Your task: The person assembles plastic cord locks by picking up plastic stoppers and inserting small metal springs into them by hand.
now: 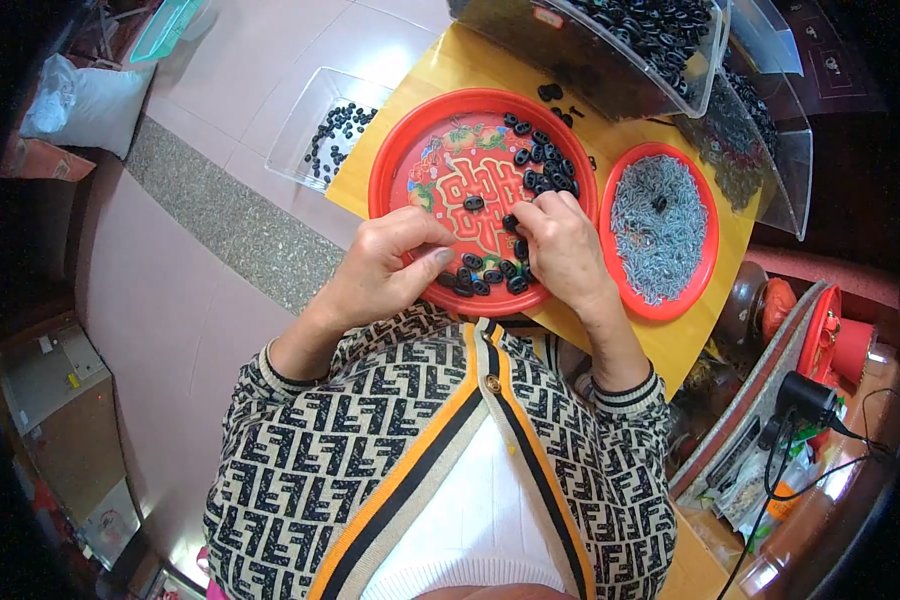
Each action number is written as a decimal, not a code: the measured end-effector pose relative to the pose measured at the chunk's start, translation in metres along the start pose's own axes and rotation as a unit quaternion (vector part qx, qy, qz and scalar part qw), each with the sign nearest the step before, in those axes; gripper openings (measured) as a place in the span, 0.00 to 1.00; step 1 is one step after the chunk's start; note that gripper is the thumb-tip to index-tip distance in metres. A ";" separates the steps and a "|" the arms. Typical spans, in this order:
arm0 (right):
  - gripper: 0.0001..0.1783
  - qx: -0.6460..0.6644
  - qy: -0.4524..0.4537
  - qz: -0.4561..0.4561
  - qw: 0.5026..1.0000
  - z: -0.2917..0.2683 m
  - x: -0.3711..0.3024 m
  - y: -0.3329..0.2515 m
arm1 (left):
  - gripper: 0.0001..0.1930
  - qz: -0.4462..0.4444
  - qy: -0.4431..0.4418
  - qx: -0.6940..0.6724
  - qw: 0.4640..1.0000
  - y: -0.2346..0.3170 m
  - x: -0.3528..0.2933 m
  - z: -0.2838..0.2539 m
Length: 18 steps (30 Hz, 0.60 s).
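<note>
Over the round red tray, both my hands work among small black oval cord locks, each with two holes. My right hand is closed, its fingertips pinching one black cord lock. At the tray's near left, my left hand has its fingers curled and thumb close to the index finger; whatever lies between them is too small or hidden. A single cord lock lies between the hands on the patterned tray bottom. More cord locks are gathered along the near rim.
Right of the tray stands a red oval tray heaped with small grey springs. A clear bin of black parts is behind. Left sits a clear box with small black pieces. Yellow sheeting covers the work surface. A black plug adapter is at right.
</note>
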State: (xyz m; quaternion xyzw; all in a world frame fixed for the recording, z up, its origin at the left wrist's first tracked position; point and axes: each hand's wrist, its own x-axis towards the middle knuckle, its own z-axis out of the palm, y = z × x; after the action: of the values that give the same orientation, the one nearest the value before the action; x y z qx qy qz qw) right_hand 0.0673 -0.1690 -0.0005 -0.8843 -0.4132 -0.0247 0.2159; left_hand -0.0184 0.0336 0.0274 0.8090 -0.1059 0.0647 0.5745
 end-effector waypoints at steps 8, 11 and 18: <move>0.05 0.026 0.017 -0.004 1.000 -0.004 0.001 0.000 | 0.03 0.020 0.012 0.047 0.999 -0.006 0.000 -0.001; 0.06 0.023 0.014 -0.016 0.999 -0.004 0.002 0.000 | 0.03 0.022 0.012 0.041 0.999 -0.010 0.002 0.001; 0.06 0.143 0.022 0.001 0.989 -0.010 0.002 0.002 | 0.05 0.048 -0.003 0.118 0.992 -0.015 0.003 0.002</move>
State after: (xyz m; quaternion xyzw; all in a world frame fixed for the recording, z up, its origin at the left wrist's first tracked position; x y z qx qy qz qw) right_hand 0.0715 -0.1724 0.0086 -0.8438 -0.4072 0.0158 0.3493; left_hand -0.0116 0.0361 0.0138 0.8651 -0.1379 0.1023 0.4714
